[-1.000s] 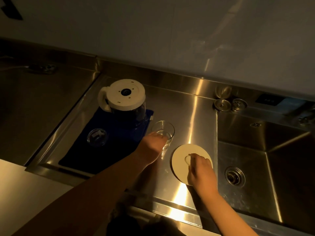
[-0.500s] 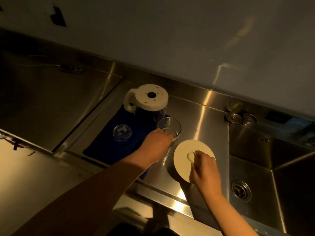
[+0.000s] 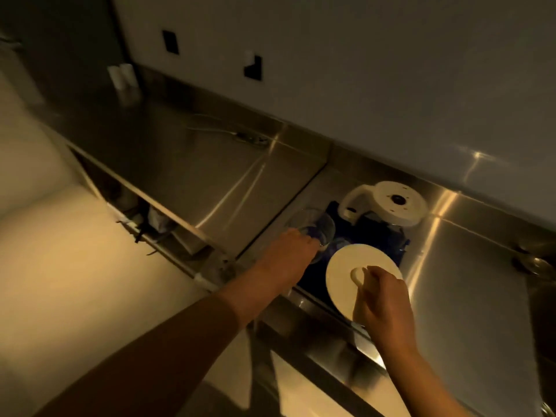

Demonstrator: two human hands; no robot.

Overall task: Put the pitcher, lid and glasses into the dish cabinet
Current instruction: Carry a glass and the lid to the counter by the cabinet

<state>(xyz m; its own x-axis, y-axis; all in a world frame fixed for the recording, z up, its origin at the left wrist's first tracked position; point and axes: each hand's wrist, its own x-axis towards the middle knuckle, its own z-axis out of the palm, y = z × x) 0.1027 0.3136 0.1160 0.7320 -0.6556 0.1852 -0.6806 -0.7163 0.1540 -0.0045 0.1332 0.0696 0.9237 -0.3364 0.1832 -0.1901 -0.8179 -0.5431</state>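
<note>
My left hand (image 3: 287, 255) grips a clear drinking glass (image 3: 316, 228), lifted off the counter and held over the left edge of the blue mat (image 3: 373, 236). My right hand (image 3: 383, 299) holds a round cream lid (image 3: 346, 272) by its small knob, tilted in the air above the mat's front. The glass pitcher (image 3: 391, 207) with a white handle and white base stands upside down at the back of the mat. A second glass on the mat is mostly hidden behind the held glass and lid.
A steel counter (image 3: 192, 164) stretches to the left, with a cable (image 3: 216, 132) along the wall. Below its front edge a dark gap (image 3: 147, 219) shows clutter inside. Two white containers (image 3: 122, 76) stand at the far corner. Drain fittings (image 3: 529, 263) sit at the right.
Both hands have lifted their objects and carried them left, the glass off the counter and the lid up over the mat. My view has swung left, showing more of the left counter.
</note>
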